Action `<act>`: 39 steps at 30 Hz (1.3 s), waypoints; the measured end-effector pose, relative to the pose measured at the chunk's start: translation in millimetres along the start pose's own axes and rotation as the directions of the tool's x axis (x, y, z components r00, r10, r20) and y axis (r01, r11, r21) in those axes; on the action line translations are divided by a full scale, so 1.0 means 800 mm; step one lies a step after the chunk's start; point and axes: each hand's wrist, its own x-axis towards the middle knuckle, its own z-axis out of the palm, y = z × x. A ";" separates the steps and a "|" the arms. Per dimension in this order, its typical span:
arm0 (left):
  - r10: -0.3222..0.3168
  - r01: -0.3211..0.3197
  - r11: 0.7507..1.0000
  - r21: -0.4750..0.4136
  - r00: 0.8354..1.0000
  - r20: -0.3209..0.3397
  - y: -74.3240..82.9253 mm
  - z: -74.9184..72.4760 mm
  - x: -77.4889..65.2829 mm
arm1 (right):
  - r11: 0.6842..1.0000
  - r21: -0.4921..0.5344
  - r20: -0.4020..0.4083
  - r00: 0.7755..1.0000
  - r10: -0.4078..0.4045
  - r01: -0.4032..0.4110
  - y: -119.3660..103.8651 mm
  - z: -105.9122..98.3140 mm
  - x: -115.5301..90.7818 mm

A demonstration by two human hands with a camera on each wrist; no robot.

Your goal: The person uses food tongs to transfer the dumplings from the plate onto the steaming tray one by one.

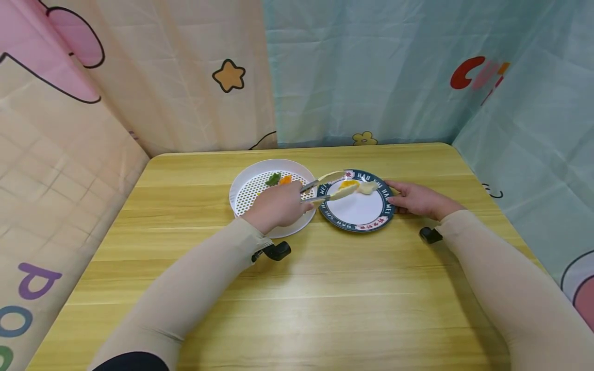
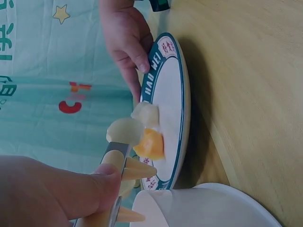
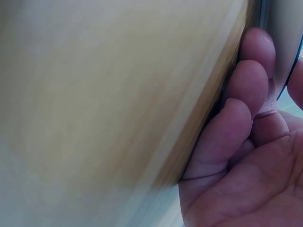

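My left grip [image 1: 278,206] holds cream-tipped metal tongs [image 1: 342,192] over the 10 o'clock edge of a round white plate [image 1: 355,210] with dark lettered rim [image 1: 333,220]; my right grip [image 1: 419,200] pinches that rim at 3 o'clock.

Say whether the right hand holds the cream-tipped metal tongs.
No: the left hand grips the tongs; the right hand holds the round, dark-rimmed plate.

Plate rim [image 1: 330,218]: repeated white capitals; "WEI" legible, preceding word reads "HAU" or "HAO". Red Chinese characters on pale rim patches, too small to read. Left curtain [image 1: 60,170]: purple letter [image 1: 39,270], like a "p"; blue "o" [image 1: 29,320] below; green letter [image 1: 9,355] cut off. Blue-green curtain [image 1: 362,72]: red "C" [image 1: 457,77]; adjoining pink and orange marks unclear.
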 end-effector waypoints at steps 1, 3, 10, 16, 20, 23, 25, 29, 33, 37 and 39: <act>0.000 0.000 1.000 0.007 1.000 0.005 0.002 0.000 0.002 | 1.000 0.002 -0.001 1.000 0.003 -0.003 0.000 0.000 0.000; -0.002 0.001 1.000 0.020 1.000 0.017 0.005 -0.001 0.006 | 1.000 0.004 -0.003 1.000 0.006 -0.006 0.000 0.000 0.001; 0.002 -0.004 0.999 0.040 0.999 0.047 0.014 0.000 0.014 | 1.000 0.001 -0.006 1.000 0.002 -0.002 0.000 -0.001 0.000; -0.003 0.001 0.999 0.041 0.999 0.048 0.015 0.000 0.014 | 1.000 0.006 -0.003 1.000 0.001 -0.001 0.000 -0.001 0.001; -0.003 0.001 0.999 0.049 1.000 0.030 0.012 0.002 0.014 | 1.000 0.014 0.000 1.000 -0.009 0.009 0.001 -0.001 0.001; 0.005 -0.006 0.999 0.054 1.000 0.015 0.011 0.003 0.014 | 1.000 0.015 -0.001 1.000 -0.014 0.014 0.003 -0.001 0.003; 0.009 -0.009 0.998 0.055 1.000 0.010 0.010 0.004 0.014 | 1.000 0.012 -0.003 1.000 -0.013 0.013 0.004 0.000 0.004; 0.008 -0.009 0.999 0.052 1.000 0.007 0.009 0.004 0.014 | 1.000 0.008 -0.005 1.000 -0.011 0.012 0.005 0.000 0.005; 0.007 -0.007 0.999 0.045 1.000 0.003 0.008 0.004 0.014 | 1.000 0.006 -0.006 1.000 -0.015 0.016 0.005 0.000 0.004; 0.017 -0.017 0.999 0.033 1.000 -0.002 0.008 0.004 0.013 | 1.000 0.010 -0.004 1.000 -0.014 0.014 0.005 0.000 0.003; 0.023 -0.023 0.999 0.026 1.000 -0.006 0.007 0.004 0.012 | 1.000 0.013 -0.004 1.000 -0.012 0.012 0.005 0.000 0.004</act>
